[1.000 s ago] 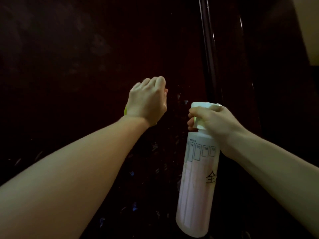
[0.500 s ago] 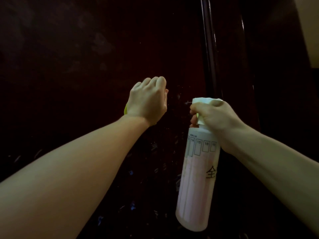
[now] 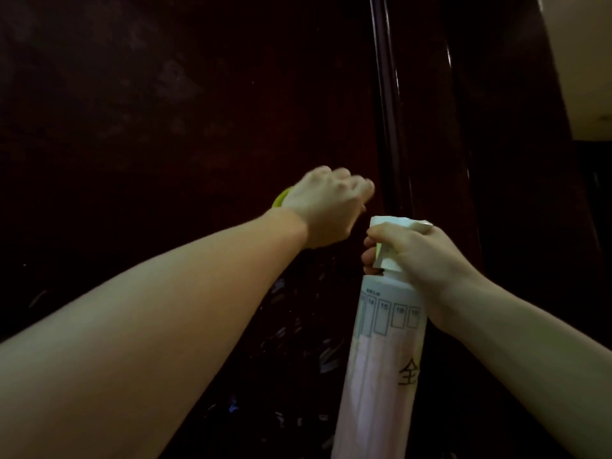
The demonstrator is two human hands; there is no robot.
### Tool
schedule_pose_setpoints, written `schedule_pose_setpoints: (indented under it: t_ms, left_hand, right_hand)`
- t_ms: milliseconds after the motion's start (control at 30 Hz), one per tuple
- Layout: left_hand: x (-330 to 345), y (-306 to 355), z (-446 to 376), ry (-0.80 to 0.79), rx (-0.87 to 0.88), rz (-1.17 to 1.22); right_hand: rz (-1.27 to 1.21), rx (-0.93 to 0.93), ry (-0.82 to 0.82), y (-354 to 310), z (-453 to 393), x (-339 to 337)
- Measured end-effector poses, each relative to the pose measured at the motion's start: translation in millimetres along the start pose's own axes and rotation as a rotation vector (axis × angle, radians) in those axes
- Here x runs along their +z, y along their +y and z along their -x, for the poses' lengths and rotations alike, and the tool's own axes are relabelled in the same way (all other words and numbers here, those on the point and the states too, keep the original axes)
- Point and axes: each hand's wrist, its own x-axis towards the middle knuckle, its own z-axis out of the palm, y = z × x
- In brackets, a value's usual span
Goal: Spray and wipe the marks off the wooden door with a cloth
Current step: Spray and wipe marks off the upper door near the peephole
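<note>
A dark wooden door (image 3: 172,104) fills the view, with pale marks (image 3: 308,346) low on the panel below my hands. My left hand (image 3: 326,207) is pressed against the door, closed on a yellow-green cloth (image 3: 280,197) of which only a corner shows by the wrist. My right hand (image 3: 420,256) grips the trigger head of a white spray bottle (image 3: 381,359) with pinkish liquid, held upright just right of the left hand, nozzle towards the door.
A glossy vertical moulding (image 3: 389,104) runs down the door right of the left hand. A pale wall (image 3: 583,61) shows at the top right, beyond the door frame.
My left hand has slid to the right across the door with the cloth and looks blurred. The bottle and right hand have stayed nearly where they were.
</note>
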Motion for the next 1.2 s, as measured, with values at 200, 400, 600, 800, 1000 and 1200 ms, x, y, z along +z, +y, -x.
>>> schedule_pose_setpoints:
  t_ms: [200, 400, 600, 800, 1000, 1200]
  left_hand:
    - [7.2, 38.6, 28.8, -0.056, 0.025, 0.100]
    - [-1.1, -3.3, -5.2, 0.260, -0.432, 0.065]
    - [4.3, -18.6, -34.7, 0.166, -0.275, -0.009]
    - [0.2, 15.7, 0.9, -0.042, 0.107, 0.080]
    - [-11.5, 31.1, 22.2, -0.083, -0.288, 0.366]
    - [-30.2, 31.1, 10.2, -0.192, -0.623, 0.692]
  right_hand:
    - [0.046, 0.017, 0.035, 8.8, 4.3, -5.6]
    - [0.040, 0.035, 0.036, 16.6, -2.2, -3.8]
    - [0.077, -0.011, 0.015, 16.4, -15.4, -11.5]
    - [0.008, -0.017, 0.028, 16.0, -8.4, -16.7]
    - [0.068, -0.039, -0.003, 26.8, 12.5, -1.2]
    - [0.128, -0.169, 0.031, 26.7, 29.7, 15.6]
